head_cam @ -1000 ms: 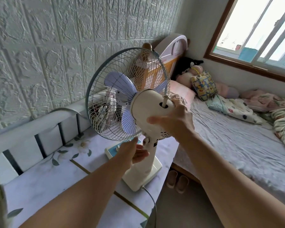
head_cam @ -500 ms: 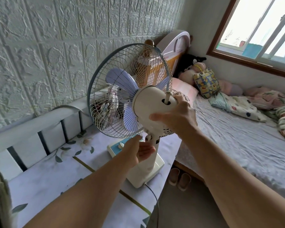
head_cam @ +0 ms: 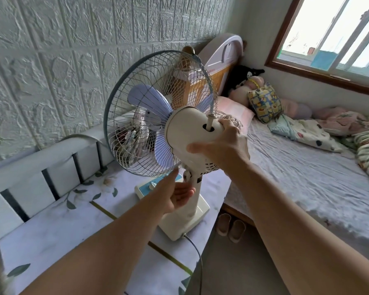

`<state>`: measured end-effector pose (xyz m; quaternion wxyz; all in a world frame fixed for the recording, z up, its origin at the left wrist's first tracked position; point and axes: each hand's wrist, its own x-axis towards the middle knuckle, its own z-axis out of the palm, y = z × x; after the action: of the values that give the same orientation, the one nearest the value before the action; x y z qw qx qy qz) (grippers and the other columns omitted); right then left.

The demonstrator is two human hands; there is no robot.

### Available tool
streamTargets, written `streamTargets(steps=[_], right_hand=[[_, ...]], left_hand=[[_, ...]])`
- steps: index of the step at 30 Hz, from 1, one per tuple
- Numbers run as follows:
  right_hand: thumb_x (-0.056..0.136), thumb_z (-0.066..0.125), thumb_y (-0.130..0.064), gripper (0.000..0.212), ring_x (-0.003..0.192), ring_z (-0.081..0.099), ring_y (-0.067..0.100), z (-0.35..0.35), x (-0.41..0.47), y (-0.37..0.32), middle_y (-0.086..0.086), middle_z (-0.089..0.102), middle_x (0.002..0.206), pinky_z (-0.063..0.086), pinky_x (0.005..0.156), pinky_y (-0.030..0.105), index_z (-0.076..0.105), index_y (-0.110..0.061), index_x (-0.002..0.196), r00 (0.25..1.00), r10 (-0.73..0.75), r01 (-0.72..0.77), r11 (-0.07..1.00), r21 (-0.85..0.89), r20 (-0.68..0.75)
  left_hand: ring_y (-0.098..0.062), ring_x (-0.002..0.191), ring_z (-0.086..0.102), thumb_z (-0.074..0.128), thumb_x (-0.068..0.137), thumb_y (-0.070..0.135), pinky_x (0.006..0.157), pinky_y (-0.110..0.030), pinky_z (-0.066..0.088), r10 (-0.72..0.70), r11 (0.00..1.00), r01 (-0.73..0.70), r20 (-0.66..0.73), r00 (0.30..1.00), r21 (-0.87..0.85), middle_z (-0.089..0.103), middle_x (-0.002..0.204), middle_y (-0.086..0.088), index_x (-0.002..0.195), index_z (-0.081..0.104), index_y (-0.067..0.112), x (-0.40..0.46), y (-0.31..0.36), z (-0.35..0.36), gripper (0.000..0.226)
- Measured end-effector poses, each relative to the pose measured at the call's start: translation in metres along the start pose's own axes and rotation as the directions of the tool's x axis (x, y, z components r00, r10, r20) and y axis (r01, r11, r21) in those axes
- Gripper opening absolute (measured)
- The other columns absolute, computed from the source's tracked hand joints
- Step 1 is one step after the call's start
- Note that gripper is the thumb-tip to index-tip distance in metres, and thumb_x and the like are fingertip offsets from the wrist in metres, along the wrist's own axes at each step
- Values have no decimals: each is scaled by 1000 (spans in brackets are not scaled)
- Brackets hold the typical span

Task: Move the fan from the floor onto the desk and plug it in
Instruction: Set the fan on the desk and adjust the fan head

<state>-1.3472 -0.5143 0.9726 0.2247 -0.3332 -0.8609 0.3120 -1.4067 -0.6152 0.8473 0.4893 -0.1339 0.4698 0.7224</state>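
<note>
One fan (head_cam: pixel 158 116) stands on one worktop (head_cam: pixel 51 226), with one cord (head_cam: pixel 195 252) leaving its base. Three blades show behind the grille, and one knob (head_cam: pixel 152 185) sits on the blue panel. Two hands are in view: the left hand (head_cam: pixel 175 193) and the right hand (head_cam: pixel 222 143). One bed (head_cam: pixel 307 177) lies alongside, with one patterned cushion (head_cam: pixel 264 102) and one black soft toy (head_cam: pixel 248 75) at its head. Two slippers (head_cam: pixel 230 227) sit on the floor. One window (head_cam: pixel 332 35) is in the wall.
</note>
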Motion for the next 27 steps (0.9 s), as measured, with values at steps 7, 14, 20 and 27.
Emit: streamTargets(steps=[7, 14, 20, 27], right_hand=[[36, 80, -52, 92, 100, 51, 21, 1, 1, 1, -1, 52, 104, 54, 81, 39, 50, -29, 120, 1000, 5, -5, 1000, 1, -10], [38, 81, -51, 91, 98, 49, 20, 0, -2, -1, -4, 47, 97, 54, 80, 40, 50, -29, 120, 1000, 1, -1, 1000, -11, -10], [40, 81, -49, 90, 101, 50, 22, -1, -4, -3, -4, 45, 96, 54, 81, 41, 49, -28, 122, 1000, 6, -6, 1000, -9, 3], [41, 81, -49, 89, 103, 52, 23, -3, -4, -4, 1, 52, 108, 54, 82, 41, 49, -28, 121, 1000, 15, -15, 1000, -6, 9]], left_hand=[[-6, 35, 53, 73, 77, 24, 44, -17, 48, 513, 711, -399, -39, 858, 578, 60, 40, 2, 56, 57, 12, 3, 1, 10, 29], [-12, 54, 52, 73, 72, 33, 52, -16, 27, 884, -16, -420, 210, 418, 907, 67, 62, 1, 68, 60, 13, 3, -12, 8, 24], [-7, 52, 61, 75, 68, 27, 58, -17, 43, 823, 198, -486, 125, 554, 851, 72, 59, -1, 63, 60, 17, -1, -8, 6, 18], [-20, 61, 61, 73, 71, 20, 56, -26, 42, 880, 58, -467, 175, 441, 883, 71, 68, -6, 70, 57, 11, 3, -12, 6, 18]])
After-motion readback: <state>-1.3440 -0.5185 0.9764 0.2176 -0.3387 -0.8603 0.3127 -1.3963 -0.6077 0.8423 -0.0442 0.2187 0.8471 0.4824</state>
